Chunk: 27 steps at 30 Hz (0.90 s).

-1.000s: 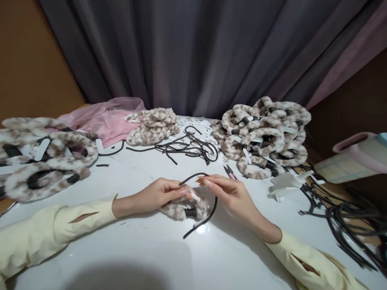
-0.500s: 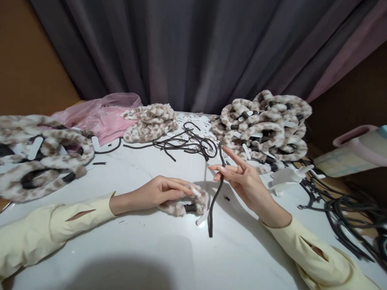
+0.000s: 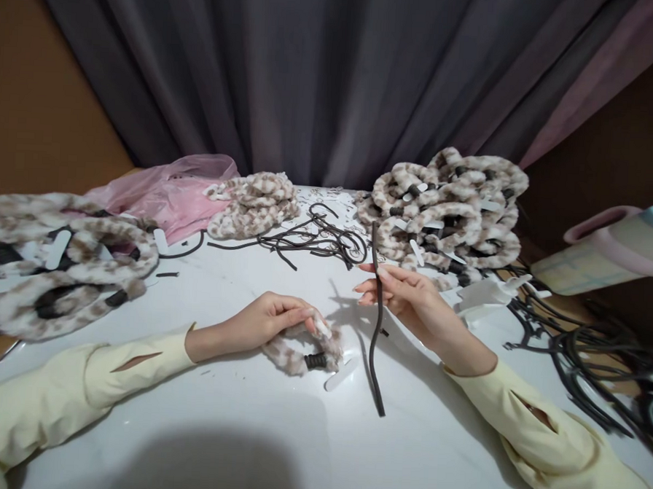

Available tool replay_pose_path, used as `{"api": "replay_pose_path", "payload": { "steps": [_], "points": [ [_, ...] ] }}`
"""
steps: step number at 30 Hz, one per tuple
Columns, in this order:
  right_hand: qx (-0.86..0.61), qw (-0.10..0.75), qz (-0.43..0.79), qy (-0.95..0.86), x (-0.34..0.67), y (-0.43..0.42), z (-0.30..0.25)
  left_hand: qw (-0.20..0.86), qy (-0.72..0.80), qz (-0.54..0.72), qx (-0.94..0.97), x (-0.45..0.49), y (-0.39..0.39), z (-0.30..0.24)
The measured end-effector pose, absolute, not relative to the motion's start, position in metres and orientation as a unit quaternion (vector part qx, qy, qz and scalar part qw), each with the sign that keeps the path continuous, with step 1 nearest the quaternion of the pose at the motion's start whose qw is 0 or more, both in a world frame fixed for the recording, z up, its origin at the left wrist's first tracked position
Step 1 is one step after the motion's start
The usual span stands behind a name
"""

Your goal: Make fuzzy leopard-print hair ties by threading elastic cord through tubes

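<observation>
Black strip [image 3: 374, 353]: R hand [image 3: 412, 305]; furry band [image 3: 291, 354]: L hand [image 3: 261, 326].

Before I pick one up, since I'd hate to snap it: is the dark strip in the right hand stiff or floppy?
Probably springy-stiff: the dark strip stands almost upright above and below the right hand, only gently wavy. Likely light: thin, held by fingertips. The left hand grips a furry band.
</observation>
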State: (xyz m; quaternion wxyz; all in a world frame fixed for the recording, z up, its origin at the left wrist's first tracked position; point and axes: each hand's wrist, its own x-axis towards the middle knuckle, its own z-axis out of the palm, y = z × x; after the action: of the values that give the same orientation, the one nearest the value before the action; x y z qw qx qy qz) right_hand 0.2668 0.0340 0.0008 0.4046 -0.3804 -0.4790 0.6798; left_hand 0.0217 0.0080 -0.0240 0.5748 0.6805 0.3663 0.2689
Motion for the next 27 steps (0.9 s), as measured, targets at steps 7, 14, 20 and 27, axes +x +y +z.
{"api": "replay_pose_path", "payload": {
  "steps": [7, 14, 20, 27],
  "points": [
    [-0.337, 0.403, 0.710, -0.468, 0.2711, 0.0393, -0.0015, 0.599, 0.374, 0.279, 0.651, 0.0222, 0.0093, -0.0260],
    [-0.343, 0.413, 0.714, -0.449, 0.2720, 0.0420, -0.0041, 0.601, 0.385, 0.277, 0.643, 0.0224, 0.0106, -0.0266],
    [-0.356, 0.421, 0.714, -0.432, 0.2716, 0.0414, -0.0030, 0.592, 0.393, 0.282, 0.645, 0.0211, 0.0118, -0.0277],
    [-0.395, 0.390, 0.651, -0.518, 0.2687, 0.0404, -0.0017, 0.580, 0.426, 0.215, 0.661, 0.0275, 0.0148, -0.0214]
  ]
}}
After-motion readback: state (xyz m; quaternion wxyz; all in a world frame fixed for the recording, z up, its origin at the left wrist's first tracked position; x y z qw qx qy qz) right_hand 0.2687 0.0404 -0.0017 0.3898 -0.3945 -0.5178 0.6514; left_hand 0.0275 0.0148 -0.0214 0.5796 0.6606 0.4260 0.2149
